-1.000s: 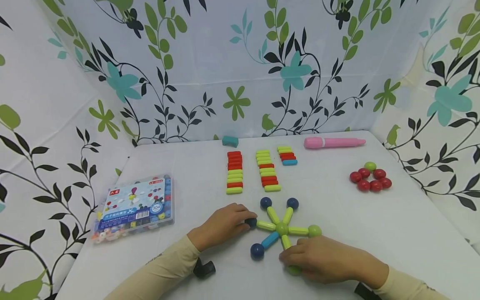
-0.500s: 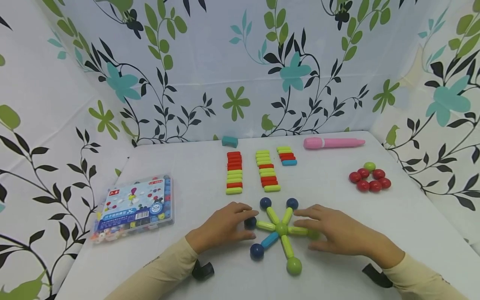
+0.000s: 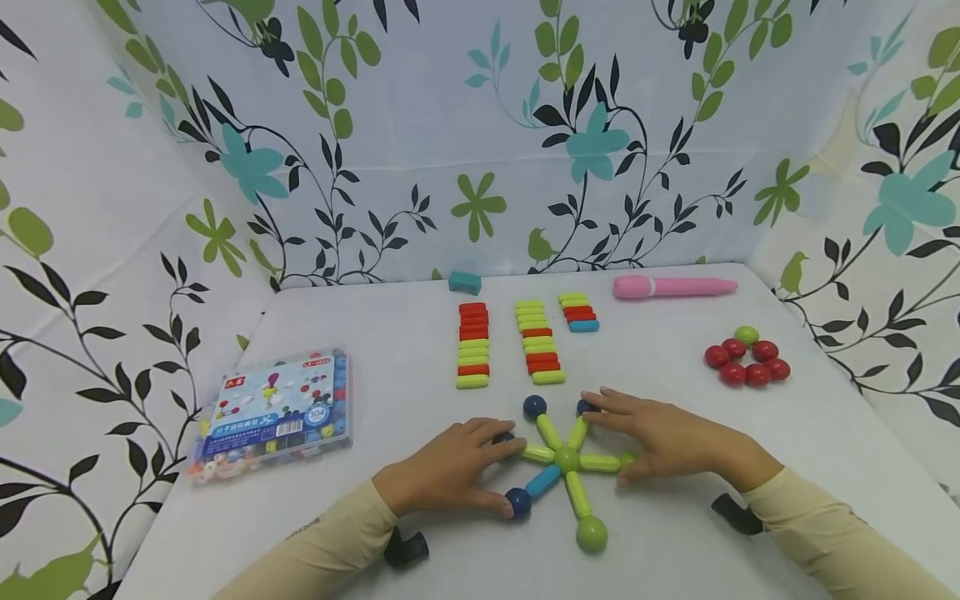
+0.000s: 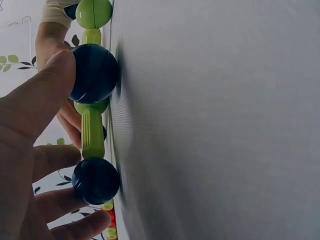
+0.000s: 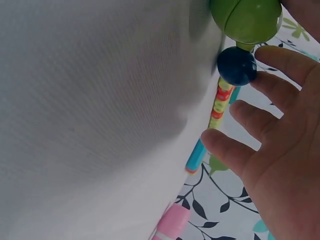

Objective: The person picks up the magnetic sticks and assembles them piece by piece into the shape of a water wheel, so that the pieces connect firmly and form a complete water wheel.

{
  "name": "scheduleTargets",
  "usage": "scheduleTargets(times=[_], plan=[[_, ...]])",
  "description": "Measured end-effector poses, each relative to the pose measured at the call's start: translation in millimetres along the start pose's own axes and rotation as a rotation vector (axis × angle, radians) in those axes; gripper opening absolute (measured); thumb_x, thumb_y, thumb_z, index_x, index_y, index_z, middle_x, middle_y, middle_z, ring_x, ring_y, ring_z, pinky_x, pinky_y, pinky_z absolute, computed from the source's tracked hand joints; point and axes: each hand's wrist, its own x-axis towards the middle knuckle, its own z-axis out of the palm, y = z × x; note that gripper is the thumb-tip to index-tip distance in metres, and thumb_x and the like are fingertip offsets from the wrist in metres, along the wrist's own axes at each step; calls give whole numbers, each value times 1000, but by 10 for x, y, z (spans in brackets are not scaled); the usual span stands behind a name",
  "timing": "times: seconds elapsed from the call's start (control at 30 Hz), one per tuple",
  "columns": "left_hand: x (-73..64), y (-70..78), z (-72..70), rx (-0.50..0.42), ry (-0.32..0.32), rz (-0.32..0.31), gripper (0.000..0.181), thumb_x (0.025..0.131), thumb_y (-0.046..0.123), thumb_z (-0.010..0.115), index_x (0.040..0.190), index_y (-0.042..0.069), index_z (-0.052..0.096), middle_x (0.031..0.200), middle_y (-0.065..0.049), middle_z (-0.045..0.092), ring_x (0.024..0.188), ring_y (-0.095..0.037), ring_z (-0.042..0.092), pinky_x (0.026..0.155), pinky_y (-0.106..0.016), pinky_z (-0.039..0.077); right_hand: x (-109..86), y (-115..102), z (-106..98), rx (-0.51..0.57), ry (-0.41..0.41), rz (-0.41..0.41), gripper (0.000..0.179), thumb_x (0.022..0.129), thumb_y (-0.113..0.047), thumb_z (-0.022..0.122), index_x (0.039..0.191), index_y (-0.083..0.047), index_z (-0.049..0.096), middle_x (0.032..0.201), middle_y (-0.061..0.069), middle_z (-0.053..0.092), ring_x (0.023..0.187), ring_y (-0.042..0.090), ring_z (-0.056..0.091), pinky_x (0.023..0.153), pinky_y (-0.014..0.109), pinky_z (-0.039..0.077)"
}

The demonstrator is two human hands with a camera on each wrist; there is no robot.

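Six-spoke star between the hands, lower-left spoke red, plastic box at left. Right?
Not quite: the head view shows the lower-left spoke is blue, not red. The rest holds: six-spoke star between left hand and right hand, plastic box at left.

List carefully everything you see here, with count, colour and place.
Star model: one, lime with one blue rod and four dark blue balls, front centre
Loose rods: three rows, number unclear, red, lime and blue, beyond the model
Block: one, teal, far edge
Pen-shaped object: one, pink, far right
Loose balls: six red, one green, right side
Box: one, clear with blue label, left side
Table: one, white, underneath
Cloth: count unclear, white, leaf-patterned, behind and beside
Wrist gear: two, black, front left and right
Sleeves: two, beige, front
Left hand: one, model's left
Right hand: one, model's right
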Motion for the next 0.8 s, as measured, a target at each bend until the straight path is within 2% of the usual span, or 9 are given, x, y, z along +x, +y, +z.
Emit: scheduleTargets(times=[0.17,0.33,0.53,0.7,0.8], plan=[[-4,30,-29,-11,-11,-11,84,86,72,63,156,31,41,160,-2,40,146,-24,38,114,-49,41,-14,2,-25,-13,4,-5,83,80,-60,79,151,-29,51,167,-1,29,153,35,27,112,60,39],[26,26,-34,-9,-18,-16,86,86,75,61,157,30,41,160,-2,40,145,-24,39,114,-49,41,89,-14,-135,-34,70,3,70,88,-50,76,149,-23,54,159,2,43,146,33,40,110,57,44],[227,-16,-96,-50,14,-55,90,88,74,58,158,22,38,160,-2,41,146,-24,40,116,-48,39,400,-2,-380,-150,183,35,48,92,-29,77,136,-14,66,132,6,67,123,29,60,99,51,54],[365,-34,-150,-93,1,-122,87,91,67,62,159,18,37,160,-2,42,147,-22,39,118,-45,37,743,-8,-410,-239,192,31,35,91,-22,78,124,-14,73,114,3,73,108,24,64,92,43,58],[398,-27,-137,-104,-6,-121,87,90,65,65,159,18,37,161,-3,41,147,-23,39,118,-45,38,909,-25,-356,-282,179,17,30,91,-21,78,120,-15,75,108,1,74,102,22,64,89,39,58]])
